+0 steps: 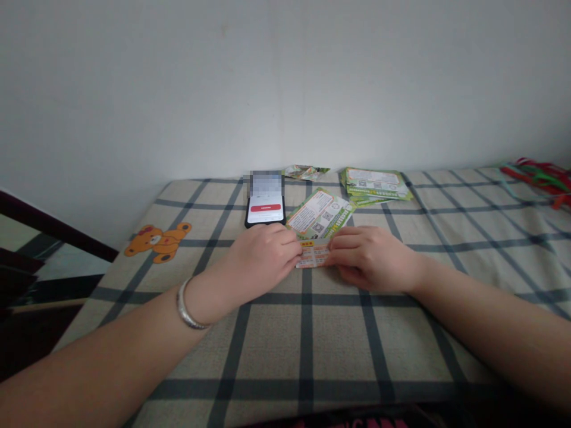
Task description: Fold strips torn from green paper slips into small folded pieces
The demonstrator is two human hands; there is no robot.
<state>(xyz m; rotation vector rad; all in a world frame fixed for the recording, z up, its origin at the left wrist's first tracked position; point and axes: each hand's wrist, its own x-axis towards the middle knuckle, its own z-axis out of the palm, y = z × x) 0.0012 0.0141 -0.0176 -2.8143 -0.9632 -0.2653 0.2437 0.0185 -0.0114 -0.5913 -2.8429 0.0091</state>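
Observation:
A small printed paper slip (313,255), orange and white with a yellow label at its top, lies between my two hands on the checked tablecloth. My left hand (270,252) has its fingers closed at the slip's left edge. At the right edge, my right hand (368,255) also has closed fingers on it. The fingertips partly cover both ends. Just beyond the slip lies a green and white printed card (321,213), set at an angle. Behind my left hand, a phone (266,205) rests face up with a red button on its lit screen.
Against the wall are a stack of similar green cards (377,184) and some crumpled green paper (307,172). A bear-shaped picture (158,241) is at left. Red and green tangled items (542,178) lie at far right. The table's left edge (104,285) drops off beside dark furniture.

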